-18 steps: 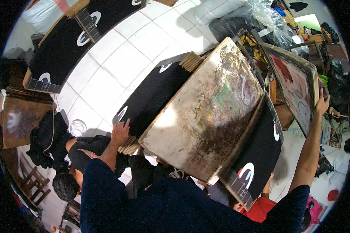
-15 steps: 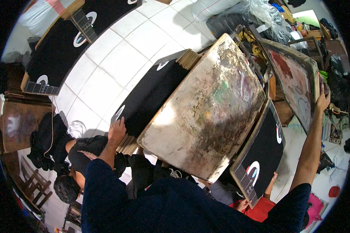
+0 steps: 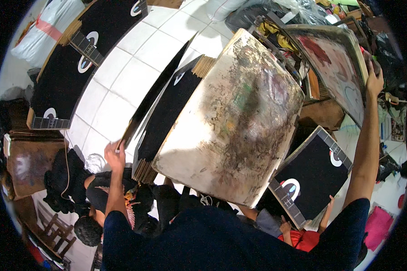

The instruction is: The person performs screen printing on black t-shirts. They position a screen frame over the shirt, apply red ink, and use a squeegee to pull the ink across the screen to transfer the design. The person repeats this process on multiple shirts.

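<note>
At the left, my left hand (image 3: 115,156) grips the near end of a thin black panel (image 3: 160,86), tilted up nearly edge-on beside a stack of similar black panels (image 3: 167,108). My right hand (image 3: 374,82) is closed on the outer edge of a paint-stained framed screen (image 3: 332,67), which stands tilted up at the right. A dark lump shows by those fingers; I cannot make out what it is. Between my hands lies a large stained board (image 3: 230,122), with bare whitish and dark blotched areas.
At the right, a person in red (image 3: 303,238) holds a black panel with white eye shapes (image 3: 309,176). Another person (image 3: 89,230) crouches at lower left. More black panels (image 3: 63,86) stand at far left, beyond white floor tiles (image 3: 117,67). Plastic bags (image 3: 246,20) lie behind.
My left hand has lifted a black panel off the stack and moved left with it. The co-worker's panel at the right has swung outward, away from the stained board. My right hand still holds the screen.
</note>
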A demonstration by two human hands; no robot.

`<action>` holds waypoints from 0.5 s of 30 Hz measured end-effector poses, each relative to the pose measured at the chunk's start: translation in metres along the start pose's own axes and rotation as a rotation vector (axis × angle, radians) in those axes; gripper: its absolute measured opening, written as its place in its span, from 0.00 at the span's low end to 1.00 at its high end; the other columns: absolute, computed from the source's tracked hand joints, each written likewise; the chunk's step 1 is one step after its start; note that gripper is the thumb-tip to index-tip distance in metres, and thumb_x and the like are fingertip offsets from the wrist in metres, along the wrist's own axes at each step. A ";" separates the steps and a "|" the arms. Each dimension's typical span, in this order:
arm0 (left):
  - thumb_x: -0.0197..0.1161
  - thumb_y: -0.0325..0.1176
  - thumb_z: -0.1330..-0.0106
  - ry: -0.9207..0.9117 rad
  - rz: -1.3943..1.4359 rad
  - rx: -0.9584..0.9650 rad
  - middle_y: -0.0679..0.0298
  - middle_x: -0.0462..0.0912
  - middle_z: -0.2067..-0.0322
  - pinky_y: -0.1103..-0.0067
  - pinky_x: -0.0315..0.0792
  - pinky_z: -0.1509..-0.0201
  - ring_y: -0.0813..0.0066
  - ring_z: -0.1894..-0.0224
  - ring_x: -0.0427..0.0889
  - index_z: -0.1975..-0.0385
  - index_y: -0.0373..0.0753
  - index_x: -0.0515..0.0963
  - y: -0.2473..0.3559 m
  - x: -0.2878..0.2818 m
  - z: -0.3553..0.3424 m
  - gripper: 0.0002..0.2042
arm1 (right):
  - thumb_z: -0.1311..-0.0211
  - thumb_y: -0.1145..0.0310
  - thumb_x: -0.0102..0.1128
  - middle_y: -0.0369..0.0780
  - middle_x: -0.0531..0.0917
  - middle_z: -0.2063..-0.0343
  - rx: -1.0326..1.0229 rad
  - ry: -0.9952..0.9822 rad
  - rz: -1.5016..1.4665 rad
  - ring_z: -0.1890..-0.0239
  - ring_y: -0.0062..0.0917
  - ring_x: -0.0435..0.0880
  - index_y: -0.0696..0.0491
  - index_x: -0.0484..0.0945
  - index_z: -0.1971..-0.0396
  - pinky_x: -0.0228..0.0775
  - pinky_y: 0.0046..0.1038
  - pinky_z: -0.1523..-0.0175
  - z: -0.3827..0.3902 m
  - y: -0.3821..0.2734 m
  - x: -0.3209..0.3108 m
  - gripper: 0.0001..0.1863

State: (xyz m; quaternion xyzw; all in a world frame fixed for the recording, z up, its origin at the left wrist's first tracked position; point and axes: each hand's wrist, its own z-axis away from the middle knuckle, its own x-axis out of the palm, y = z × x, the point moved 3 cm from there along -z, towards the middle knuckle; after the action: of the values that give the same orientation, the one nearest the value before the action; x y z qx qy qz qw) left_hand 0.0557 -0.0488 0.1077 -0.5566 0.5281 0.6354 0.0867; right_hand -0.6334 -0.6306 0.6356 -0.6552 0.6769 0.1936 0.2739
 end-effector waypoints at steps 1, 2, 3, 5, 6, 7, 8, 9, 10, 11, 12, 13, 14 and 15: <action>0.68 0.25 0.36 0.101 0.178 0.087 0.50 0.87 0.68 0.65 0.77 0.56 0.52 0.65 0.85 0.62 0.36 0.89 0.037 -0.005 -0.027 0.06 | 0.39 0.37 0.66 0.44 0.86 0.45 0.004 -0.057 -0.106 0.43 0.40 0.84 0.43 0.82 0.39 0.71 0.37 0.37 -0.001 -0.003 0.000 0.34; 0.67 0.23 0.36 0.151 0.239 0.178 0.51 0.85 0.70 0.66 0.76 0.58 0.54 0.66 0.83 0.63 0.34 0.88 0.075 -0.009 -0.053 0.06 | 0.39 0.36 0.66 0.44 0.86 0.45 -0.028 -0.018 -0.088 0.44 0.40 0.85 0.43 0.81 0.39 0.71 0.37 0.37 0.003 -0.006 0.000 0.35; 0.66 0.20 0.37 0.185 0.294 0.232 0.53 0.83 0.72 0.67 0.74 0.61 0.57 0.68 0.81 0.63 0.33 0.87 0.113 -0.012 -0.077 0.06 | 0.40 0.35 0.65 0.44 0.87 0.46 -0.032 0.010 -0.074 0.44 0.41 0.85 0.43 0.81 0.39 0.72 0.38 0.38 0.007 -0.009 0.000 0.35; 0.68 0.23 0.36 0.320 0.323 0.351 0.56 0.78 0.74 0.69 0.72 0.63 0.60 0.69 0.77 0.64 0.32 0.84 0.187 -0.024 -0.112 0.04 | 0.40 0.34 0.64 0.45 0.86 0.46 0.014 -0.079 -0.080 0.43 0.42 0.85 0.42 0.81 0.39 0.72 0.39 0.38 0.005 -0.016 0.000 0.35; 0.68 0.22 0.37 0.371 0.321 0.436 0.56 0.77 0.74 0.70 0.72 0.63 0.60 0.69 0.77 0.64 0.32 0.84 0.220 -0.035 -0.122 0.04 | 0.39 0.34 0.63 0.45 0.86 0.45 0.012 -0.016 -0.060 0.43 0.44 0.84 0.40 0.81 0.39 0.72 0.40 0.38 0.010 -0.021 0.002 0.34; 0.68 0.21 0.38 0.396 0.325 0.473 0.56 0.77 0.74 0.70 0.72 0.63 0.60 0.69 0.77 0.64 0.32 0.83 0.248 -0.049 -0.124 0.05 | 0.38 0.36 0.62 0.45 0.86 0.44 0.048 -0.074 -0.061 0.42 0.45 0.83 0.38 0.80 0.38 0.72 0.41 0.37 0.011 -0.024 0.002 0.32; 0.67 0.19 0.42 0.388 0.285 0.478 0.55 0.77 0.73 0.71 0.72 0.62 0.60 0.68 0.78 0.64 0.32 0.83 0.271 -0.064 -0.119 0.07 | 0.37 0.36 0.62 0.44 0.85 0.44 0.047 -0.088 -0.091 0.41 0.45 0.83 0.37 0.80 0.38 0.72 0.42 0.37 0.014 -0.028 0.002 0.32; 0.67 0.18 0.43 0.404 0.274 0.516 0.55 0.77 0.73 0.70 0.72 0.63 0.59 0.69 0.77 0.63 0.32 0.83 0.290 -0.081 -0.111 0.08 | 0.37 0.37 0.61 0.44 0.85 0.44 0.070 -0.109 -0.112 0.40 0.45 0.82 0.36 0.79 0.38 0.72 0.42 0.36 0.016 -0.031 0.000 0.31; 0.68 0.18 0.45 0.417 0.258 0.555 0.55 0.77 0.74 0.69 0.72 0.64 0.58 0.69 0.77 0.63 0.32 0.83 0.307 -0.098 -0.098 0.10 | 0.37 0.37 0.61 0.44 0.85 0.43 0.071 -0.130 -0.160 0.40 0.46 0.82 0.36 0.79 0.37 0.72 0.43 0.36 0.019 -0.034 -0.002 0.31; 0.68 0.17 0.47 0.429 0.255 0.596 0.55 0.77 0.74 0.68 0.72 0.64 0.56 0.69 0.77 0.63 0.33 0.83 0.322 -0.112 -0.082 0.11 | 0.37 0.36 0.60 0.44 0.85 0.43 0.058 -0.152 -0.200 0.40 0.46 0.82 0.35 0.78 0.37 0.72 0.43 0.36 0.021 -0.039 -0.005 0.32; 0.68 0.16 0.49 0.461 0.267 0.647 0.55 0.77 0.75 0.67 0.72 0.65 0.57 0.70 0.78 0.63 0.33 0.84 0.336 -0.122 -0.066 0.13 | 0.35 0.38 0.58 0.45 0.84 0.42 0.068 -0.169 -0.184 0.39 0.46 0.81 0.35 0.77 0.36 0.71 0.43 0.36 0.023 -0.042 -0.007 0.31; 0.68 0.20 0.48 0.487 0.278 0.688 0.58 0.76 0.77 0.67 0.72 0.67 0.60 0.71 0.78 0.63 0.35 0.85 0.350 -0.130 -0.047 0.11 | 0.35 0.39 0.57 0.46 0.84 0.42 0.073 -0.170 -0.190 0.39 0.47 0.81 0.35 0.76 0.35 0.71 0.44 0.35 0.026 -0.045 -0.010 0.31; 0.68 0.22 0.46 0.497 0.252 0.782 0.60 0.76 0.78 0.67 0.72 0.68 0.63 0.72 0.78 0.61 0.37 0.85 0.365 -0.133 -0.029 0.12 | 0.35 0.39 0.57 0.46 0.84 0.42 0.065 -0.164 -0.202 0.38 0.47 0.81 0.35 0.75 0.34 0.71 0.44 0.35 0.028 -0.048 -0.012 0.31; 0.68 0.24 0.45 0.503 0.227 0.871 0.63 0.76 0.78 0.67 0.72 0.68 0.65 0.72 0.79 0.60 0.38 0.86 0.379 -0.133 -0.008 0.12 | 0.34 0.40 0.56 0.46 0.84 0.41 0.053 -0.157 -0.206 0.38 0.47 0.81 0.35 0.74 0.33 0.71 0.45 0.35 0.031 -0.051 -0.015 0.31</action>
State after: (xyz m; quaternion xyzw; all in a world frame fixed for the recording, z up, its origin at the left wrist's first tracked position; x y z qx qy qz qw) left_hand -0.1554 -0.1536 0.4337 -0.5437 0.8052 0.2086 0.1115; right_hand -0.5794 -0.6027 0.6257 -0.6967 0.5872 0.1973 0.3617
